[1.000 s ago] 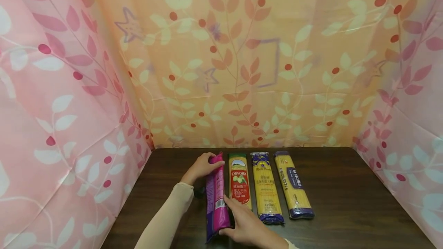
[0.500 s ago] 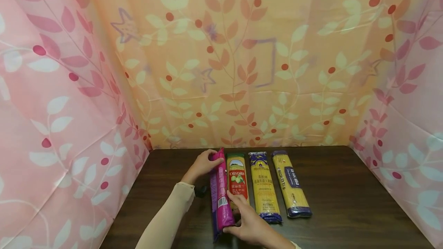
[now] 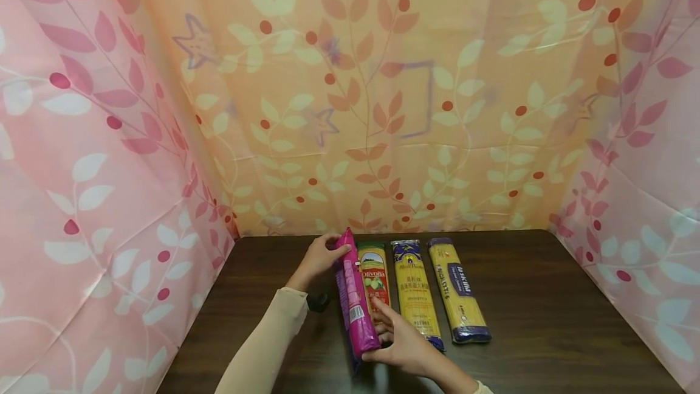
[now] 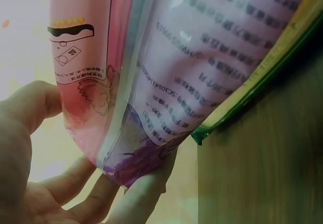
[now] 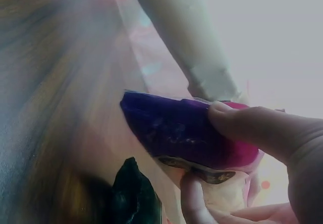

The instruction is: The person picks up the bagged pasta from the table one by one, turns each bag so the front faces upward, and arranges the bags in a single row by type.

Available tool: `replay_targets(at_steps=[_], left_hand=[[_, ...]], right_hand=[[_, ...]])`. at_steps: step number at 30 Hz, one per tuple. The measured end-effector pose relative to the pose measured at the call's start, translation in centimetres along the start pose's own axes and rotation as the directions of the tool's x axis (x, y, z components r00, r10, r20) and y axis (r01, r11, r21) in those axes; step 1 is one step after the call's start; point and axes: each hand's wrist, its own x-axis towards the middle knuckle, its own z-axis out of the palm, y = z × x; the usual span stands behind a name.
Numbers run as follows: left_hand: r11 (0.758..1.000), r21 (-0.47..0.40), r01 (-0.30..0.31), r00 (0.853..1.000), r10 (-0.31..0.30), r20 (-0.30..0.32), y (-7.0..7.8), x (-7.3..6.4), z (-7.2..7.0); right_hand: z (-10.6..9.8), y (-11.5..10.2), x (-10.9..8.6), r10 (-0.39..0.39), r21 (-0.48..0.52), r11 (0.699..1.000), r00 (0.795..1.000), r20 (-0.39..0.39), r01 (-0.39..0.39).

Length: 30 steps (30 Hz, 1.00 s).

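A pink and purple pasta packet (image 3: 358,297) stands tilted on its long side at the left of a row of packets. My left hand (image 3: 319,259) grips its far end, thumb on top, and in the left wrist view its printed back (image 4: 202,57) faces the camera. At the near end my right hand (image 3: 401,342) pinches it; the right wrist view shows the thumb on the purple end (image 5: 176,128). The red and green Olivoila pasta packet (image 3: 374,272) lies directly to its right, partly covered by the pink packet and my right hand.
Farther right lie a yellow and blue spaghetti packet (image 3: 414,290) and a La Sicilia spaghetti packet (image 3: 459,290), the latter slightly slanted. All are on a dark wooden table (image 3: 536,297). A patterned orange curtain (image 3: 476,138) hangs behind it, pink ones at the sides.
Both hands have shifted the pink packet right, toward and over the edge of the Olivoila packet, and turned it so its near end swings right. The other packets stay put.
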Motion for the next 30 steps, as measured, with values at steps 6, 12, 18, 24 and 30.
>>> replay_targets(at_steps=[6,12,18,24,30], left_hand=[[0.999,-0.053,0.009,1.000,-0.009,-0.007,0.0,0.0,0.3],[0.997,-0.082,0.007,1.000,-0.008,-0.017,0.1,0.0,0.6],[0.982,-0.187,-0.013,0.999,0.006,-0.036,0.5,0.1,0.6],[0.962,-0.272,0.005,0.998,-0.020,-0.053,0.9,0.1,0.7],[0.945,-0.328,0.000,0.998,-0.022,-0.061,0.7,0.4,0.9]], right_hand=[[-0.8,0.2,-0.1,0.061,0.023,0.998,0.996,0.067,-0.063],[-1.4,0.5,-0.2,0.043,0.005,0.999,0.995,0.085,-0.044],[-1.9,0.5,-0.3,-0.032,0.029,0.999,0.998,0.045,0.030],[-2.1,0.5,-0.3,-0.073,0.107,0.992,0.995,0.069,0.066],[-2.2,0.5,-0.4,-0.079,0.104,0.992,0.995,0.056,0.073]])
